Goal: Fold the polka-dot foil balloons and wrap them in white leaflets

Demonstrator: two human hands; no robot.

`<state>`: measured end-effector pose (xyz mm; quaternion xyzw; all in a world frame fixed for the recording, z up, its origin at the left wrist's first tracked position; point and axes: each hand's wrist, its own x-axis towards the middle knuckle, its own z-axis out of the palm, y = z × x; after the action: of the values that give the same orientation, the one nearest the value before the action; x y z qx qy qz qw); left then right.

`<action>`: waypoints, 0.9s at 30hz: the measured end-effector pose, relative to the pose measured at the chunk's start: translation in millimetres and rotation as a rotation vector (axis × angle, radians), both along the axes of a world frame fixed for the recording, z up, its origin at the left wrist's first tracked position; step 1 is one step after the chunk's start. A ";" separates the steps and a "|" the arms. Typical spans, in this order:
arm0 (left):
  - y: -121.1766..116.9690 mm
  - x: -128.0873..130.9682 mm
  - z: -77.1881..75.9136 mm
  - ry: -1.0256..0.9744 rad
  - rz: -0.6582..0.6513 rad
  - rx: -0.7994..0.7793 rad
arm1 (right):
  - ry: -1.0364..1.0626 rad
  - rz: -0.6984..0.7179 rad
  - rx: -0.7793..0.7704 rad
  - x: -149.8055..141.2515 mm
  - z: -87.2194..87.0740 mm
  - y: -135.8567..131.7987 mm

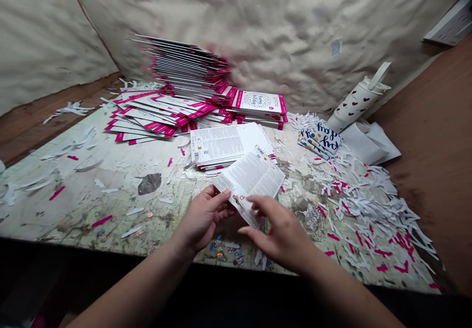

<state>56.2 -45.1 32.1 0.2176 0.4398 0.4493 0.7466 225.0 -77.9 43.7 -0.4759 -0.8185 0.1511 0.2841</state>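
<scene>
A white printed packet (258,173), covered in small text with a barcode at its top corner, is tilted above the table's front part. My left hand (206,212) pinches its left corner, thumb on top and fingers below. Over the packet's lower right edge, my right hand (282,229) has thumb and index finger spread apart. The index fingertip overlaps the printed face; whether it presses on it I cannot tell. Just behind lies a pile of similar packets (217,143), text side up.
Pink-and-white packets form a tall leaning stack (188,72), a fanned heap (147,116) and a shorter stack (260,103). On the right are a white tumbler with hearts (356,104), patterned cards (319,140) and paper shreds (368,210). Loose sequins (224,252) lie at the front edge.
</scene>
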 end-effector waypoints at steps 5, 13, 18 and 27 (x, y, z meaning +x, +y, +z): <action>-2.9 3.9 10.4 0.108 -0.087 0.166 | 0.305 -0.067 -0.246 -9.4 4.0 20.4; 8.3 -2.9 13.4 0.376 -0.107 0.375 | 0.353 -0.041 -0.618 49.5 13.6 35.6; 11.3 -1.3 65.1 0.954 -0.379 1.183 | 0.162 -0.270 0.018 79.7 53.2 31.8; 52.4 24.6 79.7 0.652 -0.262 1.035 | 1.176 -0.264 -0.164 84.3 30.7 66.9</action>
<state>80.8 7.3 111.8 0.7289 0.3401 0.4193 0.4209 309.2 -11.0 74.4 -0.4307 -0.4442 0.4145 0.6674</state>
